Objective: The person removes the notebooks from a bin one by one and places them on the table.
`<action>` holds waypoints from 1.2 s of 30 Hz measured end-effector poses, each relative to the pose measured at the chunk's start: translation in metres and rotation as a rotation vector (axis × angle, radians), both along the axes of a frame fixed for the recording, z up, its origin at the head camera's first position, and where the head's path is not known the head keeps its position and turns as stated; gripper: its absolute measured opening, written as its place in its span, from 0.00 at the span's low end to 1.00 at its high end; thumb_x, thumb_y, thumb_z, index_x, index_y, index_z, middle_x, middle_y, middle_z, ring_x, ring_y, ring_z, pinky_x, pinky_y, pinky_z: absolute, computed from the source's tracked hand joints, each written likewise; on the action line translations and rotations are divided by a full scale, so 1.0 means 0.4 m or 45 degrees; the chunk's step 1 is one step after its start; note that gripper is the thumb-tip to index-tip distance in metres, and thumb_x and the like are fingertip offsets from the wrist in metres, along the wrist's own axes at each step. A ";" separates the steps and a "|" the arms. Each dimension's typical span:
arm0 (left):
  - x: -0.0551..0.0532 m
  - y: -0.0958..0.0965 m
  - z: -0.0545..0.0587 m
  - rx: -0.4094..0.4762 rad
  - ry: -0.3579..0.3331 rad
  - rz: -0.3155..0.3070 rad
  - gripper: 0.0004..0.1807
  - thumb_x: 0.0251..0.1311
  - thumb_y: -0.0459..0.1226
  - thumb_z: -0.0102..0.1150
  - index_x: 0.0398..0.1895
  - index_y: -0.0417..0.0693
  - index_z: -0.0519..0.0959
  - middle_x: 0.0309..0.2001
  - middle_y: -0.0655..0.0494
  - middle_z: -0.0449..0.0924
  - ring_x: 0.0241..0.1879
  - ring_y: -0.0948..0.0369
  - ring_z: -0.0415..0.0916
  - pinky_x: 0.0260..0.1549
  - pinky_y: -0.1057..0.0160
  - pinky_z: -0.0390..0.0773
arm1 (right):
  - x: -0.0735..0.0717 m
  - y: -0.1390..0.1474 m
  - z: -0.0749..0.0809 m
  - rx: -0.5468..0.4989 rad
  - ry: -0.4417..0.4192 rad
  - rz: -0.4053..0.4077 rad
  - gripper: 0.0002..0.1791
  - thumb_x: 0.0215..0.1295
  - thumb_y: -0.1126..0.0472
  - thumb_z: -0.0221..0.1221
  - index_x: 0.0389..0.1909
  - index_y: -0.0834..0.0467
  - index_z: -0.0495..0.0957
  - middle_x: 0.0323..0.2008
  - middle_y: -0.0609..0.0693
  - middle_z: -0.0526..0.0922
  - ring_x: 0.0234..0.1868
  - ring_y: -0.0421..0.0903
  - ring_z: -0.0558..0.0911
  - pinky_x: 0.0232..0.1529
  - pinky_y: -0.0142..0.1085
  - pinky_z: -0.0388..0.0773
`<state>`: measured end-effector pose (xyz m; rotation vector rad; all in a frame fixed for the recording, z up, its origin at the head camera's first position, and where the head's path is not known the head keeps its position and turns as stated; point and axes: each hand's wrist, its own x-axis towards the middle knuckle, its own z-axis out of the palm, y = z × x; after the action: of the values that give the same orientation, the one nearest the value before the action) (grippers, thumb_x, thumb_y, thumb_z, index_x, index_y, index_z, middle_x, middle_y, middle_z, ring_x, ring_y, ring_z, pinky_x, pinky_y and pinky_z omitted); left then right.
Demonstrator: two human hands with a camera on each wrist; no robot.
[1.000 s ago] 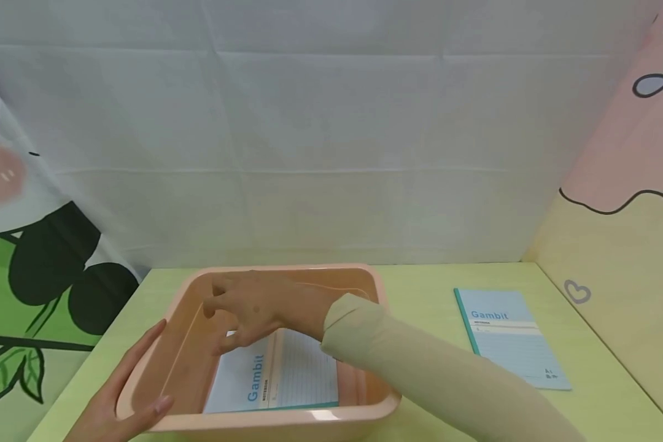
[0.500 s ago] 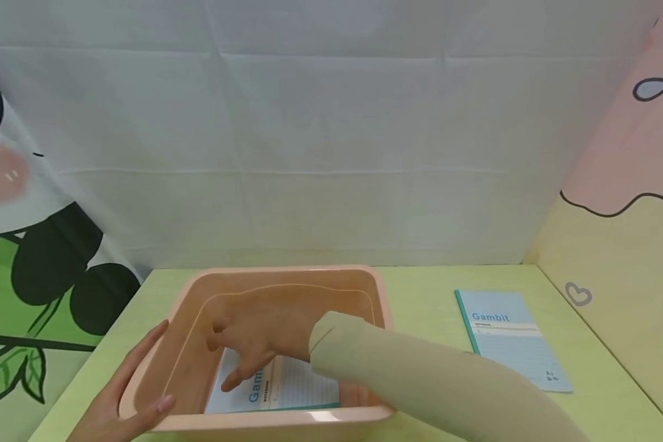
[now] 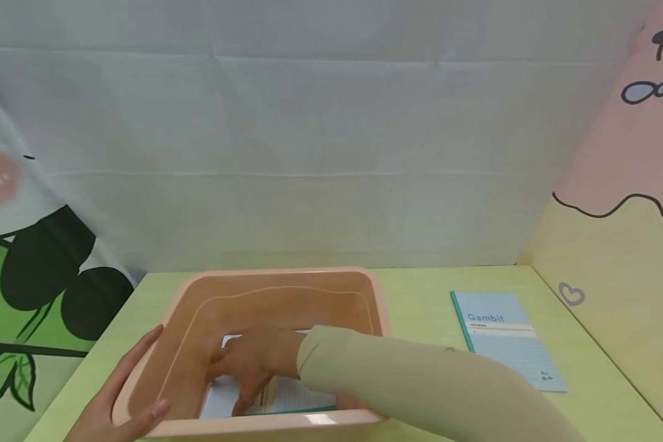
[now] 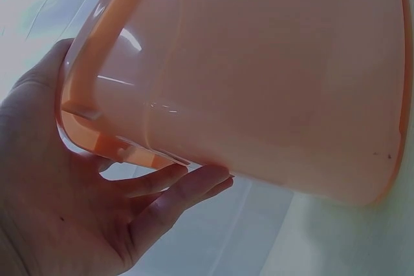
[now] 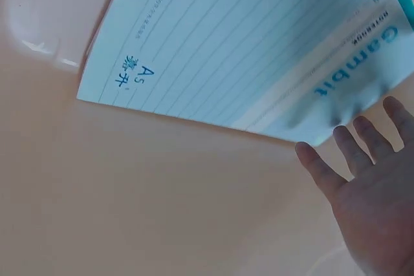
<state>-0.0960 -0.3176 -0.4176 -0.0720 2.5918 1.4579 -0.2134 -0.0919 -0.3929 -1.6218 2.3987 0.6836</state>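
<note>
Downward, right hand [image 3: 254, 362] spread at notebook [image 3: 298, 395], left hand [image 3: 116, 402] gripping tub [image 3: 293, 314].

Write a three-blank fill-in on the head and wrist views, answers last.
1. In the head view, the left hand grips the tub at its near-____ corner.
2. There, the table notebook lies to the tub's ____.
3. Near the right hand, the tub's notebook has "____" in large blue letters.

Missing words: left; right; Gambit.

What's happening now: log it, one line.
left hand: holds tub | right hand: inside tub, over notebook | second notebook: on table, right of tub
</note>
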 end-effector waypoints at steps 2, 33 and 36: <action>0.001 -0.004 -0.005 0.002 0.014 -0.006 0.50 0.72 0.45 0.58 0.82 0.86 0.35 0.64 0.73 0.56 0.45 0.73 0.78 0.39 0.68 0.81 | 0.006 -0.001 -0.009 0.008 0.005 0.009 0.42 0.60 0.19 0.56 0.75 0.18 0.55 0.78 0.22 0.56 0.74 0.27 0.64 0.67 0.27 0.66; -0.004 0.006 0.014 0.036 -0.123 0.041 0.49 0.74 0.49 0.57 0.80 0.91 0.32 0.71 0.56 0.55 0.45 0.70 0.79 0.39 0.64 0.83 | 0.034 -0.017 -0.004 0.127 0.215 0.096 0.44 0.56 0.21 0.56 0.74 0.17 0.53 0.76 0.24 0.57 0.76 0.28 0.60 0.79 0.43 0.49; -0.004 0.005 0.009 0.057 -0.121 0.046 0.49 0.74 0.49 0.57 0.80 0.91 0.33 0.63 0.71 0.59 0.45 0.70 0.80 0.39 0.64 0.84 | 0.027 -0.013 -0.001 0.123 0.204 0.096 0.45 0.56 0.18 0.55 0.75 0.19 0.52 0.74 0.23 0.61 0.76 0.28 0.62 0.79 0.40 0.50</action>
<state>-0.0978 -0.3158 -0.4141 -0.1787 2.4936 1.4859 -0.2027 -0.0970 -0.3934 -1.6849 2.3789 0.9618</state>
